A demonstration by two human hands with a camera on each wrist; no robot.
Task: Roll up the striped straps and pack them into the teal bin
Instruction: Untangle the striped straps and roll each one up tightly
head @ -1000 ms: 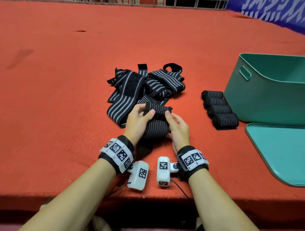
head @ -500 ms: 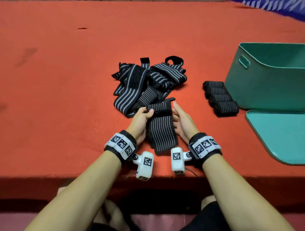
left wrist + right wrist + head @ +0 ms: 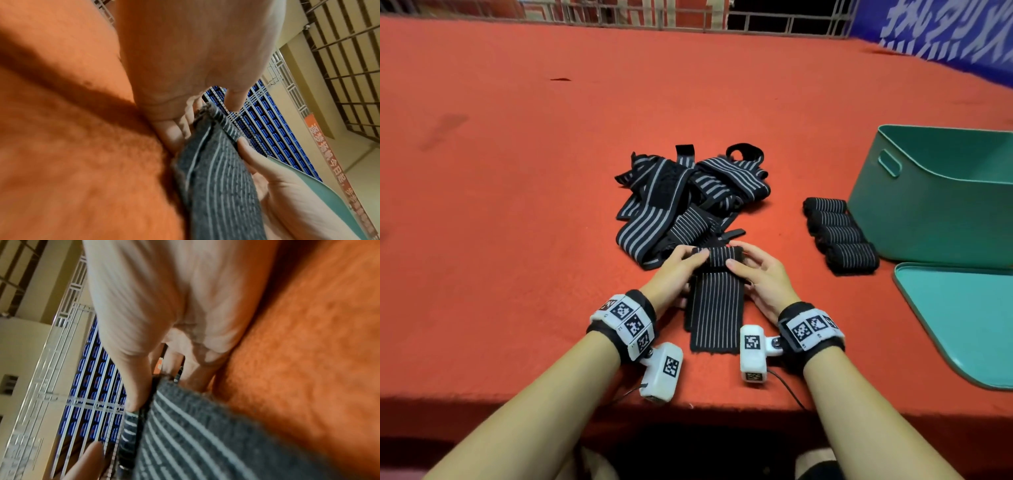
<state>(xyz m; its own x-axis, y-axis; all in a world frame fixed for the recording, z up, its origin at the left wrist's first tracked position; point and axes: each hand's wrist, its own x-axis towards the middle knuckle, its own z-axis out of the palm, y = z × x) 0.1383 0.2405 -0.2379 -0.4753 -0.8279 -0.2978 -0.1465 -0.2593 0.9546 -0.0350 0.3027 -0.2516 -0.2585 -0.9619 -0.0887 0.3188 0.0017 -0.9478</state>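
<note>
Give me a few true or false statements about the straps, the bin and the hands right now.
1. Both hands, left and right, grip the strap being rolled. True.
2. Four rolls lie inside the bin. False: they lie on the table beside it.
3. The lid is on the bin. False: it lies flat on the table.
4. A pile of unrolled straps lies beyond the hands. True.

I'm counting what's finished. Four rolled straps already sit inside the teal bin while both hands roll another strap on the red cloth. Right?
Not quite. The head view shows the four rolled straps lying on the red cloth beside the teal bin, not inside it. The rest holds: the left hand and right hand are rolling another strap.
</note>
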